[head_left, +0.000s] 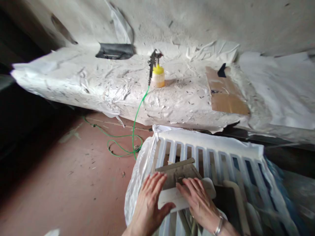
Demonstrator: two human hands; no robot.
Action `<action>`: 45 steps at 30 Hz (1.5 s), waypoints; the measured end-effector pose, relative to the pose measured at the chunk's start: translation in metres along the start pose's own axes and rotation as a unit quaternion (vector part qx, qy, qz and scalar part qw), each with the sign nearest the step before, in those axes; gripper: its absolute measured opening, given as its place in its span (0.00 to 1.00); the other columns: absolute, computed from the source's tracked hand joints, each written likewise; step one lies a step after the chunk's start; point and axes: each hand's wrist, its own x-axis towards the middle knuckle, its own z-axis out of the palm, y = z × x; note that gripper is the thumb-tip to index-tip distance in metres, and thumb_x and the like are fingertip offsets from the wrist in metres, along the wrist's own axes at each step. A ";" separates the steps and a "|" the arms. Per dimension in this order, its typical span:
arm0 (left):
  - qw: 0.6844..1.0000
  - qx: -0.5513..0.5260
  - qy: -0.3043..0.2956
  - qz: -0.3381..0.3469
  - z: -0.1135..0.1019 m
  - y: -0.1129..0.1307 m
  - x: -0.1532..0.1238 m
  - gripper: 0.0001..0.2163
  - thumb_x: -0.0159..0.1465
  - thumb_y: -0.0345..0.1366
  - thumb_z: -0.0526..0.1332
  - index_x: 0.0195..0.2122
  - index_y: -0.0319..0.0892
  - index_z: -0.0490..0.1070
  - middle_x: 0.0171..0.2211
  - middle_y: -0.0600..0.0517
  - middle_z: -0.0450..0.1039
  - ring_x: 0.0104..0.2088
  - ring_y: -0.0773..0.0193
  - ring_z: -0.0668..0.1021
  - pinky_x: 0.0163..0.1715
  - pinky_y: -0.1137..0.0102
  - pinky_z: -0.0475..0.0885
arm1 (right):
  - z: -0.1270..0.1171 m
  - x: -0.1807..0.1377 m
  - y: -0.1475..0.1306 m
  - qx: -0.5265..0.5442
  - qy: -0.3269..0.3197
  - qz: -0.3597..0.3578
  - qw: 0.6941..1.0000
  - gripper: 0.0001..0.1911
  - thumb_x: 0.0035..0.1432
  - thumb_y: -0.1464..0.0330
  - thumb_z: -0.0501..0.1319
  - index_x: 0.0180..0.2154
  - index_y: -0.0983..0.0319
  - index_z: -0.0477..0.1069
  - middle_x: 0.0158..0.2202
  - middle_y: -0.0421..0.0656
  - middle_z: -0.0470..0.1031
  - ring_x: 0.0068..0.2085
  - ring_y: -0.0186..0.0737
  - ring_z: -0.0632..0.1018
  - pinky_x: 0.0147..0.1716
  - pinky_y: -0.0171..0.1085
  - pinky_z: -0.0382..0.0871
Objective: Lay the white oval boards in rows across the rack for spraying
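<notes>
My left hand (152, 196) lies over the left side of a white flat piece (172, 198), its fingers stretched and its thumb apart. Fingers bent forward, my right hand (200, 198) rests over the right part of the same piece, its thumb pointing left. Just beyond both hands is a flat grey-brown piece (169, 180) with a raised strip (176, 165) along its far edge. Between the hands, a small dark detail on it is too blurred to name. The pieces lie on a slatted white rack (197, 150) edged with plastic film. What is under my palms is hidden.
Behind the rack runs a ledge (81, 82) covered in dirty white sheeting. On it are a spray gun (153, 62) with a yellow-topped cup (158, 76), a cardboard sheet (227, 98) and a black piece (115, 51). A green hose (136, 114) trails onto the reddish floor (81, 190).
</notes>
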 end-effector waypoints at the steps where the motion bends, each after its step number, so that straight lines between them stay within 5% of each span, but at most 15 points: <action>1: 0.995 -0.032 -0.086 -0.032 -0.002 -0.004 0.002 0.36 0.52 0.41 0.71 0.63 0.49 0.61 0.60 0.49 0.67 0.60 0.50 0.68 0.63 0.56 0.60 | -0.002 0.014 0.000 -0.009 -0.002 -0.038 0.999 0.41 0.43 0.82 0.55 0.60 0.56 0.60 0.54 0.47 0.67 0.56 0.51 0.66 0.60 0.53 0.55; 2: 0.982 -0.074 -0.154 -0.078 0.001 -0.009 0.005 0.37 0.50 0.39 0.71 0.62 0.46 0.62 0.58 0.47 0.69 0.57 0.50 0.71 0.59 0.58 0.65 | -0.003 0.029 0.002 -0.017 -0.005 -0.073 0.997 0.39 0.44 0.81 0.55 0.60 0.56 0.61 0.54 0.47 0.68 0.56 0.50 0.66 0.61 0.53 0.52; 4: 0.956 -0.161 -0.181 -0.163 0.015 -0.018 0.010 0.34 0.52 0.39 0.69 0.60 0.39 0.64 0.53 0.44 0.72 0.51 0.50 0.75 0.52 0.61 0.68 | -0.008 0.056 0.005 -0.033 -0.008 -0.126 0.991 0.36 0.43 0.79 0.55 0.56 0.57 0.64 0.52 0.46 0.70 0.55 0.49 0.67 0.63 0.54 0.45; 8: 0.937 -0.255 -0.080 -0.226 0.045 -0.025 0.024 0.20 0.58 0.44 0.61 0.47 0.36 0.66 0.36 0.45 0.75 0.35 0.57 0.74 0.36 0.65 0.65 | -0.022 0.100 0.015 -0.079 -0.020 -0.183 0.980 0.28 0.46 0.79 0.56 0.51 0.57 0.68 0.47 0.44 0.72 0.53 0.49 0.68 0.64 0.57 0.32; 15: 0.908 -0.316 0.045 -0.271 0.042 -0.039 0.049 0.14 0.61 0.46 0.58 0.38 0.41 0.63 0.28 0.52 0.68 0.27 0.64 0.67 0.30 0.69 0.59 | -0.028 0.169 0.026 -0.099 -0.096 -0.243 0.960 0.29 0.53 0.81 0.53 0.55 0.54 0.67 0.53 0.45 0.70 0.58 0.49 0.65 0.64 0.61 0.38; 24: 0.883 -0.346 0.063 -0.310 0.016 -0.075 0.062 0.14 0.61 0.48 0.55 0.37 0.41 0.63 0.25 0.53 0.66 0.26 0.63 0.67 0.28 0.69 0.58 | 0.008 0.227 0.020 -0.072 -0.202 -0.271 0.938 0.39 0.45 0.83 0.51 0.58 0.55 0.64 0.57 0.47 0.65 0.62 0.51 0.60 0.64 0.63 0.40; 32: 0.845 -0.446 0.029 -0.294 0.033 -0.116 0.060 0.20 0.60 0.52 0.60 0.40 0.39 0.69 0.35 0.50 0.73 0.34 0.60 0.72 0.33 0.69 0.62 | 0.022 0.234 0.027 -0.046 -0.278 -0.206 0.937 0.45 0.34 0.83 0.53 0.58 0.57 0.65 0.56 0.49 0.64 0.61 0.50 0.61 0.61 0.58 0.50; 40: 0.857 -0.383 0.094 -0.331 0.041 -0.141 0.080 0.21 0.61 0.54 0.58 0.40 0.39 0.71 0.32 0.51 0.75 0.33 0.59 0.74 0.33 0.68 0.62 | 0.040 0.284 0.029 -0.140 -0.282 -0.265 0.911 0.38 0.43 0.85 0.55 0.57 0.58 0.64 0.56 0.51 0.65 0.59 0.53 0.64 0.59 0.61 0.53; 45: 0.814 -0.474 0.053 -0.331 0.051 -0.146 0.087 0.27 0.60 0.58 0.57 0.43 0.36 0.73 0.38 0.46 0.78 0.39 0.55 0.76 0.36 0.67 0.67 | 0.044 0.287 0.029 -0.165 -0.266 -0.285 0.906 0.34 0.46 0.84 0.58 0.55 0.57 0.66 0.55 0.51 0.66 0.58 0.53 0.65 0.58 0.60 0.54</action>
